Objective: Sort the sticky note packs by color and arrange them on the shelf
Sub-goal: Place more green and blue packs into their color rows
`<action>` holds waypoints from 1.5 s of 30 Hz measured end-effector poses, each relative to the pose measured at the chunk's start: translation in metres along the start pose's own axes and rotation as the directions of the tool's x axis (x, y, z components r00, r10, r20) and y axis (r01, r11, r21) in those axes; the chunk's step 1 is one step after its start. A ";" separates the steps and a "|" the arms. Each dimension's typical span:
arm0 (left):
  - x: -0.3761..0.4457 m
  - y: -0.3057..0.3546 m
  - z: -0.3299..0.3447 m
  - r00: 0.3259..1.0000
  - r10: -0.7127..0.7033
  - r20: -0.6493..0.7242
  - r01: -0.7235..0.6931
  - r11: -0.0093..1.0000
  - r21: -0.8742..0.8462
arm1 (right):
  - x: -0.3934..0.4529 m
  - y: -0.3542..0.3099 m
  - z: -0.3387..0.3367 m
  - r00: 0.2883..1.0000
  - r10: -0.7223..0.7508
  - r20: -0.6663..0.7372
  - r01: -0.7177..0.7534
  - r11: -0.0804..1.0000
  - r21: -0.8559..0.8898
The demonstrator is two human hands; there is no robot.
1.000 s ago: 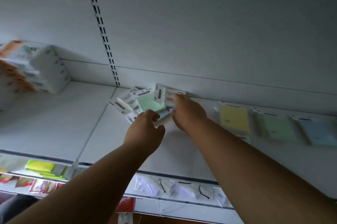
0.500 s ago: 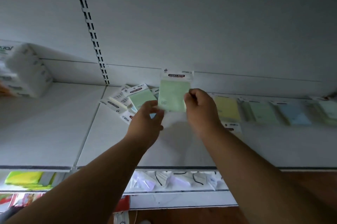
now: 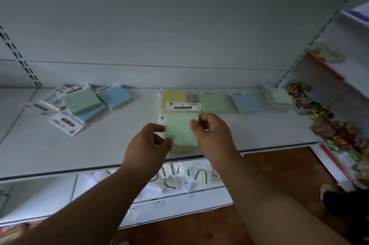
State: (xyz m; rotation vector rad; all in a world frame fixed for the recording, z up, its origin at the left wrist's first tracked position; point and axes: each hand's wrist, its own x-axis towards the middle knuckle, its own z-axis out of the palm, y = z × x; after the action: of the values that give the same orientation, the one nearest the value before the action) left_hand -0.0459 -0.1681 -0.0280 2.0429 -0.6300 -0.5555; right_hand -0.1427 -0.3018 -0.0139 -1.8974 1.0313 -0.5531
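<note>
- Pinching the green sticky note pack [image 3: 180, 128] by its two side edges, the right hand [image 3: 214, 135] and left hand [image 3: 148, 143] hold it above the shelf [image 3: 103, 151], near the front edge.
- Such light fingertip holds could let it slip onto the yellow pack [image 3: 173, 96] lying under it, mixing colours; the sorted green pack [image 3: 214, 102] lies to the right.
- Compared with half a second ago, the held pack sits lower and farther from the unsorted pile [image 3: 79, 103] toward the shelf's back-left.

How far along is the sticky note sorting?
Done: yellow pack, green pack, blue pack and pale green stack lined along the white shelf. In hand: left hand and right hand hold a green pack. Left: the jumbled pile.
</note>
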 end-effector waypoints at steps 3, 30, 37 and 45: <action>-0.011 0.027 0.047 1.000 0.014 0.014 -0.015 0.998 0.053 | 0.008 0.025 -0.048 1.000 0.008 -0.010 -0.009 0.993 -0.119; 0.112 0.100 0.118 0.996 0.033 -0.079 0.013 0.852 0.523 | 0.167 0.035 -0.071 0.986 -0.151 0.070 0.160 0.738 -0.656; 0.071 0.074 0.085 0.957 0.011 -0.290 0.106 0.918 0.383 | 0.135 0.006 -0.045 0.910 -0.361 0.204 0.414 0.783 -0.463; 0.043 0.007 -0.022 0.863 -0.104 -0.495 0.259 0.932 0.254 | 0.080 -0.066 0.063 0.803 -0.434 0.408 0.548 0.806 -0.222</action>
State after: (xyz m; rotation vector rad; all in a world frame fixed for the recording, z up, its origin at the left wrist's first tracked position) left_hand -0.0018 -0.1844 -0.0174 2.4399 -0.2332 -0.0381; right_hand -0.0247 -0.3198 0.0081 -2.4861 0.3967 -0.3296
